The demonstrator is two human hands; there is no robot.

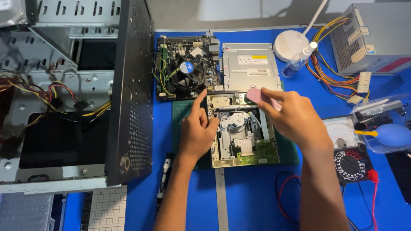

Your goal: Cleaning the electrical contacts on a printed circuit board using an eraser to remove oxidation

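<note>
**Tech A:** Pink eraser block (258,96): confirm position.

**Tech B:** It sits at 12 o'clock above the opened optical drive (242,130), pinched between the thumb and fingertips of the right hand (293,117). The block lies at the hand's 10 o'clock tip, over the drive's rear edge.

**Tech A:** Left hand?

**Tech B:** The left hand (198,132) rests on the drive's 9 o'clock side. Its index finger is extended toward 12 o'clock and the remaining fingers are curled against the chassis edge; it grips nothing. The eraser is well apart from it, at roughly its 2 o'clock.

**Tech A:** Drive location?

**Tech B:** On a green cutting mat (182,115) on the blue work surface (252,196), between both hands.

**Tech A:** Surroundings?

**Tech B:** Motherboard with fan (186,68) at 11 o'clock, drive cover plate (250,64) at 12 o'clock, analogue multimeter (349,149) at 3 o'clock, open computer case (72,98) at 9 o'clock, screwdriver (164,179) at 7 o'clock.
</note>
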